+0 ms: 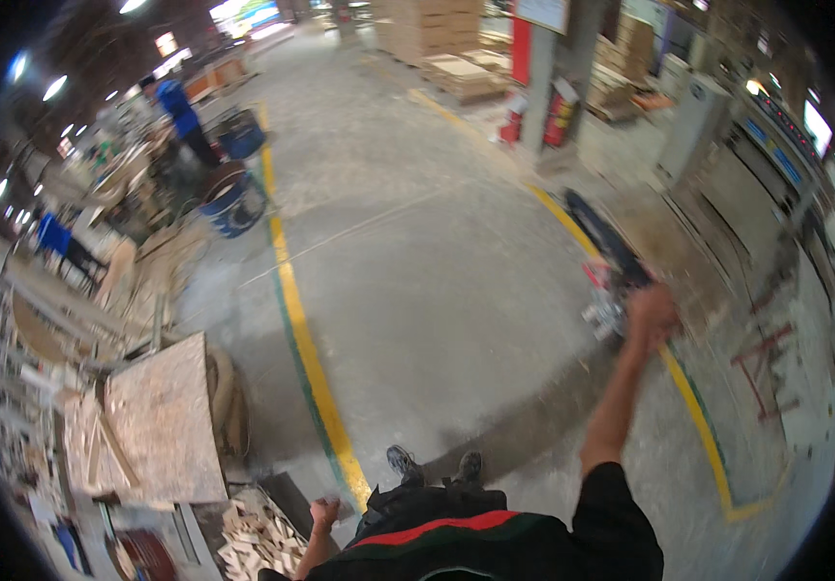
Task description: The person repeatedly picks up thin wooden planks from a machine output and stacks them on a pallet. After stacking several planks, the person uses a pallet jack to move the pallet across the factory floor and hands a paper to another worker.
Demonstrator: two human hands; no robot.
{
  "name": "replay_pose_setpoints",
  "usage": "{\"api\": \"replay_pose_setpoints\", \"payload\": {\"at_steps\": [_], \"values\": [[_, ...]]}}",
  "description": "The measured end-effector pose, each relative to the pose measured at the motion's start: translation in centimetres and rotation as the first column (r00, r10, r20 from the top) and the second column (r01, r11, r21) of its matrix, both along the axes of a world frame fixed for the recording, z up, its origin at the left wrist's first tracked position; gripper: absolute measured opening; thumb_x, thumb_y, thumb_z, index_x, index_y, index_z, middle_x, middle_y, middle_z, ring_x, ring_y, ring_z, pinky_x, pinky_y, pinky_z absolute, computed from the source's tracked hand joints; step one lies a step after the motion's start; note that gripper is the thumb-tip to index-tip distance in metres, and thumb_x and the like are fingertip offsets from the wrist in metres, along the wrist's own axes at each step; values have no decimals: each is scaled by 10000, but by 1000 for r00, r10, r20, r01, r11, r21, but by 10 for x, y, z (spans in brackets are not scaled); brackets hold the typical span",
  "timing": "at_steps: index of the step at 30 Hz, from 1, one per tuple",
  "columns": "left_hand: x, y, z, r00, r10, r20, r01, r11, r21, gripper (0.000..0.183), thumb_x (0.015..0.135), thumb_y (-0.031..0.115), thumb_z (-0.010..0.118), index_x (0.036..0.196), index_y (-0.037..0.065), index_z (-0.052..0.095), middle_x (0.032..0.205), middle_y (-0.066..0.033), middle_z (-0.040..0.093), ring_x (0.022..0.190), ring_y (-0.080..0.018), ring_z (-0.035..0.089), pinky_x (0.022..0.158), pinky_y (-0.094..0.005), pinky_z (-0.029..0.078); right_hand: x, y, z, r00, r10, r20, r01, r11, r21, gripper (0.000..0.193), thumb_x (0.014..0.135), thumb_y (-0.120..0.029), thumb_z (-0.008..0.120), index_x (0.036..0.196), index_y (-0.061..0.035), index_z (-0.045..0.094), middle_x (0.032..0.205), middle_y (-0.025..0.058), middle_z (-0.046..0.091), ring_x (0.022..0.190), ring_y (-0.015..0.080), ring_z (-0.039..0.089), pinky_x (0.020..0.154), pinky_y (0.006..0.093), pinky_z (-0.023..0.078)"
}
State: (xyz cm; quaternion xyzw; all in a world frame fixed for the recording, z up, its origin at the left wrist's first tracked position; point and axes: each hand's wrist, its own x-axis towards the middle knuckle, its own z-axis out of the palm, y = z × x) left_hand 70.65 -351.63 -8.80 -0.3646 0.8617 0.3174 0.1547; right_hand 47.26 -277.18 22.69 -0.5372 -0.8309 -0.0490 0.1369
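Note:
My right arm reaches forward and to the right. At its end my right hand [652, 312] is closed, smeared by motion, by the near end of a long dark bar-shaped thing [611, 240]. Red and silvery parts [603, 298] show beside that bar. The blur hides their exact kind and how the fingers meet them. Low at my left side, my left hand [323, 511] is curled into a loose fist with nothing visible in it. Nearest to it is a heap of wood offcuts [255, 535].
Yellow floor lines [303, 353] edge a grey walkway. At left stand a plywood-topped table [161, 421] and blue drums [233, 205]; people in blue [180, 108] are beyond. To the right are a pillar with fire extinguishers [560, 116], a machine [761, 160] and a red metal frame [761, 368].

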Motion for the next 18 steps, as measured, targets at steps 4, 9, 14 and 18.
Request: {"api": "replay_pose_setpoints", "payload": {"at_steps": [4, 9, 14, 18], "values": [[-30, 65, 1, 970, -237, 50, 233, 970, 75, 329, 684, 247, 738, 901, 4, 693, 776, -119, 686, 697, -186, 660, 645, -334, 517, -22, -50, -166, 962, 246, -116, -249, 968, -18, 201, 847, -269, 536, 906, -94, 616, 823, 108, 633, 777, 293, 624, 701, 445, 459], [-50, 104, 16, 959, -253, -129, 274, 943, 188, 308, 704, 226, 741, 902, -5, 694, 780, -84, 689, 682, -151, 643, 636, -311, 509, 45, -148, -283, 875, 477, -84, -418, 658, -626, 425, 755, -240, 634, 1106, -23, 532, 993, 166, 623, 972, 354, 583, 862, 457, 436], [-60, 101, 5, 944, -288, -163, 305, 948, 91, 283, 746, 224, 701, 853, -36, 675, 724, -124, 675, 675, -192, 651, 622, -337, 501, 169, -86, -343, 801, 597, -42, -462, 573, -677, 464, 591, -443, 713, 805, -35, 656, 788, 149, 657, 784, 318, 640, 705, 415, 494], [-14, 84, -19, 970, -64, -233, 124, 959, 253, 324, 725, 252, 721, 828, -48, 656, 737, -167, 666, 681, -226, 651, 600, -355, 492, 211, 11, -298, 534, 777, 332, 3, 391, -920, 646, 613, -618, 706, 842, -17, 648, 728, 99, 627, 649, 264, 587, 623, 382, 456]]}}
